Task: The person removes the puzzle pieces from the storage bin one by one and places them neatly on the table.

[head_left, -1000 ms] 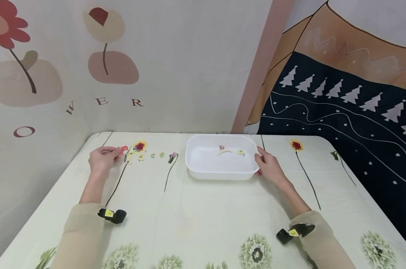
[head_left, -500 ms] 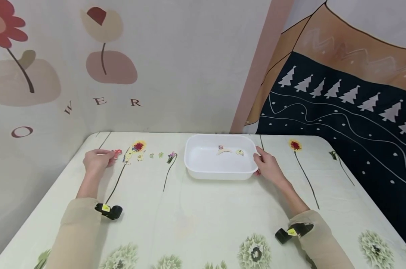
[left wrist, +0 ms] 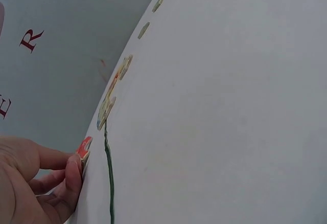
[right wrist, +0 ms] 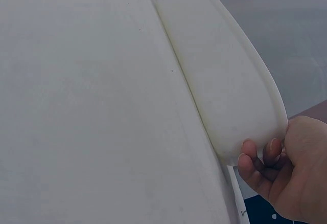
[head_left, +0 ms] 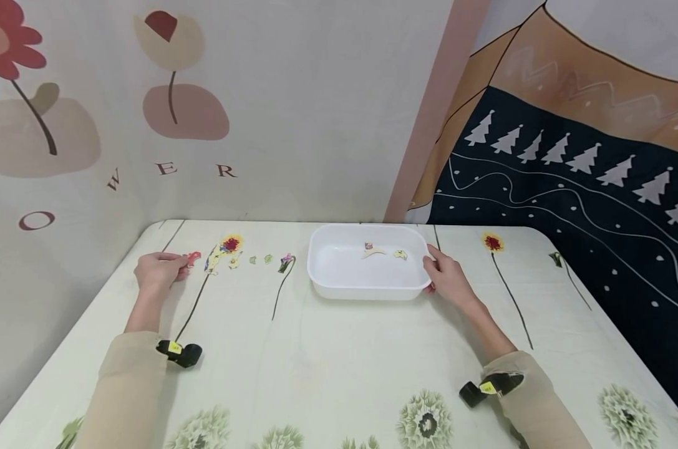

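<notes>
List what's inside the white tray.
The white tray holds a curved pale piece, a yellowish piece and a tiny reddish one. The strip behind its near wall is hidden.

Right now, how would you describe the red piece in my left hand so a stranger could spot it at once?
On the flower-printed table, find the white tray, then go left to the left hand. It pinches the small, flat red piece. Bright red sets it apart from the mostly yellow pieces and two pale green pieces nearby.
</notes>
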Available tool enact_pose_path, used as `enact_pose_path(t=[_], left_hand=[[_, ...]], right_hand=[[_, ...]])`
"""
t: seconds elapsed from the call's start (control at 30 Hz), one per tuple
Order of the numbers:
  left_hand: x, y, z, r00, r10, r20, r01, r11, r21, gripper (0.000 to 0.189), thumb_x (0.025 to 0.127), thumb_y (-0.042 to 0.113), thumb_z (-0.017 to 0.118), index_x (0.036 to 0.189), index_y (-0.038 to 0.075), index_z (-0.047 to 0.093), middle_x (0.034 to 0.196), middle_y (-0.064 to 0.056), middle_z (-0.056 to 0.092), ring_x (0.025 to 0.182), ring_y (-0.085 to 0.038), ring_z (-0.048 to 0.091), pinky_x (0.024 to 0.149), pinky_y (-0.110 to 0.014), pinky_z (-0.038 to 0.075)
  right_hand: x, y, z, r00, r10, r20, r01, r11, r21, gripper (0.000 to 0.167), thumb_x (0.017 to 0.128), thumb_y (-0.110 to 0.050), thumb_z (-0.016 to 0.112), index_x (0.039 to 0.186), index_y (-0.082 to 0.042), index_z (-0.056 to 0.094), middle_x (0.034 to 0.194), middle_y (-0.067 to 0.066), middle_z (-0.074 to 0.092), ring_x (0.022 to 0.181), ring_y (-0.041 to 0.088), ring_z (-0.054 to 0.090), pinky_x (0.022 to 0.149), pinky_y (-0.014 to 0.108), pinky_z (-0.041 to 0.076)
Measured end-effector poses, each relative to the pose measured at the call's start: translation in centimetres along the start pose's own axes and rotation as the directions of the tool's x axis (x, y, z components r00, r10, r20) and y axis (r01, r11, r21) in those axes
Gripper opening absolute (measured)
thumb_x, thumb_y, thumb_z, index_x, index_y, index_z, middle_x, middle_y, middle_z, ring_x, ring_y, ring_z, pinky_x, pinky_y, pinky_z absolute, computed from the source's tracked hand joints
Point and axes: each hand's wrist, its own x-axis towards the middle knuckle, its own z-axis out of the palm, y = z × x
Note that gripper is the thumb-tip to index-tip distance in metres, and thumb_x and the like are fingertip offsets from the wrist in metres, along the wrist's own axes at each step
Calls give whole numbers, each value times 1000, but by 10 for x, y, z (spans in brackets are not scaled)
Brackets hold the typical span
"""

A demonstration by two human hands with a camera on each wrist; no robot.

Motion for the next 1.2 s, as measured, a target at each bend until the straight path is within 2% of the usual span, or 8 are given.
enact_pose_path(t=[0.4, 0.63, 0.9, 1.0, 1.1, 1.2], left_hand=[[0, -4, -3, 1000, 16, 1, -16, 999, 31, 41, 99, 11, 61, 131, -14, 51, 69, 6, 60, 56, 0, 62, 57, -18, 54], [-1, -4, -1, 1000, 20, -12, -20, 1000, 18, 46, 99, 8, 61, 137, -14, 46, 85, -5, 59, 57, 2, 62, 61, -18, 56], [-1, -4, -7, 999, 21, 25, -22, 999, 37, 48, 99, 9, 61, 138, -15, 46, 79, 1, 60, 60, 2, 61, 63, -18, 56], [-1, -5, -10, 1000, 21, 23, -22, 998, 55, 49, 99, 10, 61, 138, -13, 47, 87, -2, 61, 61, 2, 60, 62, -18, 55], [-3, -4, -11, 1000, 28, 11, -28, 997, 74, 49, 98, 9, 61, 139, -13, 47, 101, -12, 61, 61, 3, 58, 61, -17, 55], [-7, -3, -10, 999, 51, 5, -51, 994, 99, 49, 99, 11, 58, 140, -13, 46, 111, -17, 59, 63, 3, 57, 62, -17, 54]], right_hand=[[-1, 0, 1, 1000, 1, -6, -1, 1000, -1, 55, 108, -20, 41, 154, 8, 29, 81, 16, 64, 56, 19, 59, 53, 28, 52], [-1, 2, 2, 1000, -5, -9, 5, 1000, 7, 53, 108, -19, 42, 154, 7, 31, 80, 14, 64, 56, 20, 60, 53, 29, 52], [0, 1, 2, 1000, -2, -12, 2, 1000, 7, 53, 108, -19, 42, 154, 5, 32, 79, 14, 64, 56, 21, 60, 52, 29, 52], [0, 1, 2, 1000, 3, -10, -3, 1000, 3, 54, 108, -20, 42, 154, 6, 31, 79, 14, 63, 56, 21, 60, 52, 28, 52], [0, 0, 2, 1000, 5, -12, -5, 1000, 2, 54, 108, -20, 42, 154, 6, 31, 78, 14, 63, 56, 21, 59, 52, 28, 51], [-1, 0, 1, 1000, -7, -7, 7, 1000, 1, 54, 108, -19, 42, 154, 7, 30, 77, 14, 63, 56, 20, 59, 53, 28, 52]])
